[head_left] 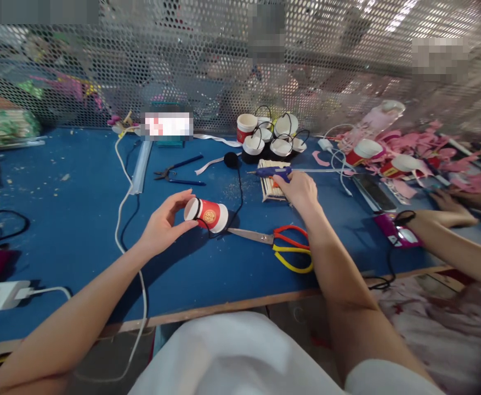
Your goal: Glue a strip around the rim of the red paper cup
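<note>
My left hand (167,222) grips a red and white paper cup (210,214) by its open end, fingers and thumb on opposite sides. The cup lies tipped sideways just over the blue table, and black cord runs round its rim. That cord (241,192) leads up to a small black ball of cord (231,160). My right hand (301,189) is closed round the handle of a blue glue gun (273,171), its nozzle pointing left above a small rack of pale sticks (273,189). Scissors (273,238) with red and yellow handles lie between my hands.
Blue pliers (178,171) lie behind the cup. Several cups with black cord handles (281,145) stand against the perforated metal screen (207,66). A white cable (120,219) crosses the left side. At right are a phone (374,192), pink scraps (433,153) and another person's arms (450,236).
</note>
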`<state>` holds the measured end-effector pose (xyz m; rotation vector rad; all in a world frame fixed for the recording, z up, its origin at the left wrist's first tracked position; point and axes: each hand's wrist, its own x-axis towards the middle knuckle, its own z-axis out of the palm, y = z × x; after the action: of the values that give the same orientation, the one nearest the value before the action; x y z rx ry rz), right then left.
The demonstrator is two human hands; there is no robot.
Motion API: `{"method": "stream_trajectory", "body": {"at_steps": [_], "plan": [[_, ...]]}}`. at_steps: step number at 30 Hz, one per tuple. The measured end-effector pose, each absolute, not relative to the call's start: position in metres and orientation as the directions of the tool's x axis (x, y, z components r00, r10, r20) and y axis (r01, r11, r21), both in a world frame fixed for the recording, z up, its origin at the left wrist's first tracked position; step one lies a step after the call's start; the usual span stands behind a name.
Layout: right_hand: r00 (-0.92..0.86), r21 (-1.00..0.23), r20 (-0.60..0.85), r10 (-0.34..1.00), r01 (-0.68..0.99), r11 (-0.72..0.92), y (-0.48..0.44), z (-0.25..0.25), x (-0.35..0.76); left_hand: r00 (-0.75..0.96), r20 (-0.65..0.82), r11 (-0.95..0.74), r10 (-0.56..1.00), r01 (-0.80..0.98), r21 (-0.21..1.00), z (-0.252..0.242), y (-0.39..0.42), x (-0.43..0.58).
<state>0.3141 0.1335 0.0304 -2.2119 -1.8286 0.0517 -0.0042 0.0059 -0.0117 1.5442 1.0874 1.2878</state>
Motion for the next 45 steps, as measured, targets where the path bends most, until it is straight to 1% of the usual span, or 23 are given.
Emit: {"method": "stream_trajectory", "body": {"at_steps": [2, 3, 4, 5, 6, 8, 9, 10, 11, 14, 15, 17, 18, 20, 22, 24, 25, 26, 30, 32, 35, 38, 45], "plan": [[0.206, -0.218, 0.207, 0.957, 0.963, -0.160, 0.126, 0.033, 0.309, 0.101, 0.276, -0.287, 0.956, 0.108, 0.952, -0.011, 0.005, -0.004], [0.180, -0.220, 0.260, 0.949, 0.968, -0.123, 0.119, 0.036, 0.304, 0.099, 0.280, -0.290, 0.955, 0.105, 0.951, -0.011, 0.005, -0.004], [0.118, -0.228, 0.325, 0.938, 0.973, -0.043, 0.110, 0.038, 0.298, 0.097, 0.282, -0.291, 0.954, 0.101, 0.951, -0.011, 0.005, -0.003], [0.017, -0.247, 0.397, 0.918, 0.965, 0.089, 0.098, 0.041, 0.289, 0.095, 0.284, -0.293, 0.954, 0.096, 0.951, -0.012, 0.006, -0.003], [-0.107, -0.293, 0.433, 0.895, 0.923, 0.251, 0.085, 0.043, 0.279, 0.092, 0.286, -0.294, 0.954, 0.089, 0.952, -0.012, 0.006, -0.003], [-0.412, -0.387, 0.422, 0.808, 0.724, 0.571, 0.057, 0.045, 0.254, 0.083, 0.292, -0.298, 0.953, 0.082, 0.951, -0.014, 0.007, -0.002], [-0.527, -0.396, 0.422, 0.738, 0.625, 0.673, 0.044, 0.043, 0.241, 0.075, 0.296, -0.301, 0.952, 0.083, 0.950, -0.014, 0.007, -0.002], [-0.583, -0.379, 0.428, 0.690, 0.577, 0.723, 0.033, 0.040, 0.229, 0.066, 0.300, -0.305, 0.952, 0.088, 0.948, -0.014, 0.006, -0.001], [-0.620, -0.341, 0.414, 0.667, 0.574, 0.745, 0.024, 0.037, 0.218, 0.055, 0.302, -0.307, 0.952, 0.098, 0.947, -0.013, 0.006, -0.001], [-0.615, -0.272, 0.396, 0.682, 0.631, 0.727, 0.014, 0.024, 0.198, 0.025, 0.284, -0.285, 0.958, 0.152, 0.946, -0.010, 0.004, 0.002], [-0.612, -0.272, 0.396, 0.684, 0.633, 0.725, 0.014, 0.021, 0.195, 0.021, 0.274, -0.274, 0.961, 0.174, 0.946, -0.008, 0.003, 0.003], [-0.616, -0.315, 0.406, 0.675, 0.599, 0.736, 0.016, 0.018, 0.195, 0.027, 0.264, -0.264, 0.964, 0.208, 0.942, -0.006, 0.001, 0.004], [-0.611, -0.357, 0.417, 0.673, 0.570, 0.740, 0.017, 0.018, 0.196, 0.032, 0.265, -0.265, 0.964, 0.218, 0.939, -0.006, 0.001, 0.004], [-0.572, -0.488, 0.407, 0.712, 0.523, 0.699, 0.018, 0.022, 0.201, 0.040, 0.276, -0.277, 0.960, 0.226, 0.934, -0.006, 0.000, 0.003], [-0.525, -0.638, 0.327, 0.786, 0.491, 0.594, 0.017, 0.029, 0.206, 0.053, 0.285, -0.290, 0.957, 0.225, 0.930, -0.007, 0.000, 0.003], [-0.501, -0.723, 0.247, 0.829, 0.474, 0.502, 0.017, 0.036, 0.211, 0.075, 0.284, -0.294, 0.956, 0.216, 0.931, -0.006, -0.001, 0.003], [-0.504, -0.721, 0.242, 0.829, 0.478, 0.501, 0.018, 0.039, 0.214, 0.088, 0.278, -0.290, 0.957, 0.205, 0.935, -0.004, -0.002, 0.003], [-0.517, -0.690, 0.267, 0.813, 0.486, 0.536, 0.019, 0.041, 0.216, 0.099, 0.268, -0.282, 0.958, 0.190, 0.940, -0.003, -0.003, 0.004], [-0.606, -0.430, 0.453, 0.653, 0.493, 0.756, 0.025, 0.048, 0.222, 0.163, 0.213, -0.226, 0.963, 0.070, 0.972, 0.007, -0.009, 0.009], [-0.609, -0.377, 0.519, 0.600, 0.466, 0.800, 0.025, 0.051, 0.222, 0.198, 0.183, -0.188, 0.963, 0.004, 0.982, 0.011, -0.011, 0.012], [-0.589, -0.396, 0.553, 0.589, 0.436, 0.808, 0.023, 0.054, 0.220, 0.247, 0.140, -0.128, 0.959, -0.065, 0.990, 0.013, -0.013, 0.016], [-0.587, -0.416, 0.540, 0.604, 0.437, 0.797, 0.021, 0.054, 0.218, 0.262, 0.116, -0.096, 0.958, -0.089, 0.991, 0.012, -0.013, 0.017], [-0.584, -0.442, 0.521, 0.623, 0.440, 0.782, 0.025, 0.046, 0.218, 0.286, 0.121, -0.097, 0.950, -0.098, 0.990, 0.010, -0.015, 0.019]]}}
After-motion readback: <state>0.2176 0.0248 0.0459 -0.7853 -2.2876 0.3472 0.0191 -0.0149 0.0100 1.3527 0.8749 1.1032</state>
